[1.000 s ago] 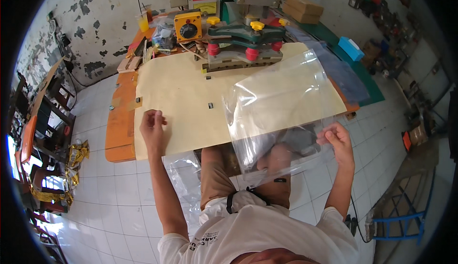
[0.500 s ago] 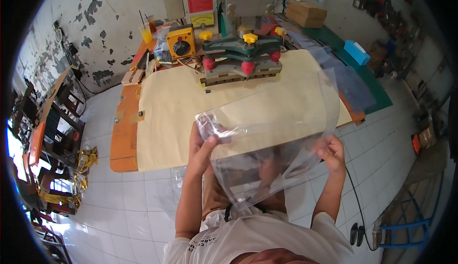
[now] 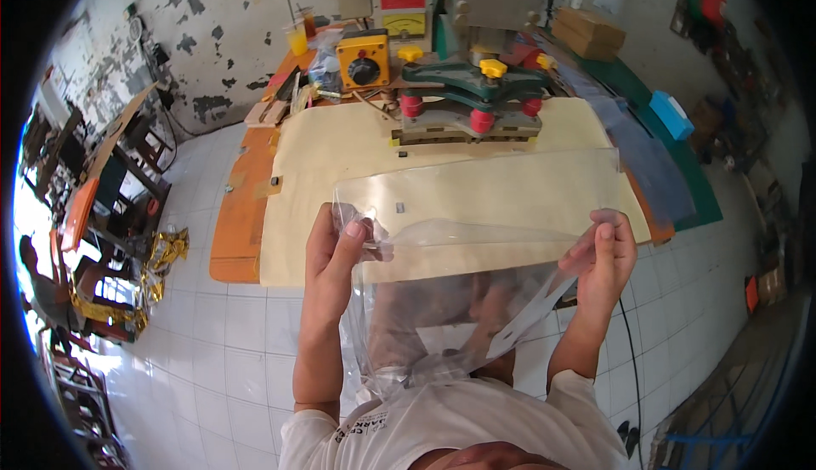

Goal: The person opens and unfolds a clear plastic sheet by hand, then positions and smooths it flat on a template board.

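Observation:
A clear plastic sheet [image 3: 484, 236] stretches between my two hands, its upper part over the table's cream covering and its lower part hanging toward my lap. My left hand [image 3: 338, 245] pinches its left end, thumb on top and fingers behind the film. At the other end, my right hand [image 3: 605, 249] grips the sheet with thumb and fingers; folds bunch beside it. Beyond the sheet stands a press head [image 3: 472, 117] with a dark green frame, yellow knobs and red spacers.
The cream sheet [image 3: 314, 172] covers most of the orange table [image 3: 238, 232]. A yellow control box [image 3: 364, 58] sits at the back left, near a cup of orange drink [image 3: 296, 38]. At the right are a blue box [image 3: 671, 115], a cardboard box [image 3: 588, 32] and more clear film [image 3: 654, 164].
My right hand has risen and shifted right, drawing the plastic wider and straighter. My left hand has moved slightly left, still holding its end. The whole view has shifted.

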Available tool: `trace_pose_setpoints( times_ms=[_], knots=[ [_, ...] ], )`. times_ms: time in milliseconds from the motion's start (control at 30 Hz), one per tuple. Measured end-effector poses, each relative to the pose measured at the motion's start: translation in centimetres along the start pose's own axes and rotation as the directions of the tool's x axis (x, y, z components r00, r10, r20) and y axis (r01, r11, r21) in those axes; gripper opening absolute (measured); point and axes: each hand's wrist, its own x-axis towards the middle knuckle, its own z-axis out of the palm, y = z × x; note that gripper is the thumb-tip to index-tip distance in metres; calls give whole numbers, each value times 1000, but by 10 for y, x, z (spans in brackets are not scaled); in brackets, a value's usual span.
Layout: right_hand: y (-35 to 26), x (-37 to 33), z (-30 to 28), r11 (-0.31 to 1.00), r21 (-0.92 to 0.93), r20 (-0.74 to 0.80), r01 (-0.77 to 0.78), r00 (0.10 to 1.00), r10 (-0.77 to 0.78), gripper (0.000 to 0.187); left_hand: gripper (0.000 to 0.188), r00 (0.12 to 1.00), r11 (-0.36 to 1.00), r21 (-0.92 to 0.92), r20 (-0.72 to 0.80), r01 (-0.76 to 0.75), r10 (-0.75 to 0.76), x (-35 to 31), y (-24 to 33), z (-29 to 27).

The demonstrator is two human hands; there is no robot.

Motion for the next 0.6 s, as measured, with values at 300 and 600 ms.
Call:
trace_pose_setpoints(
  times_ms=[300,600],
  knots=[
    [6,2,-3,999,42,21,23,999,-24,30,22,998,999,42,58,-27,24,-3,12,-1],
    [22,3,-10,997,-23,-134,71,988,-73,28,23,975,963,224,194,-148,105,1,-4,-6]
  ],
)
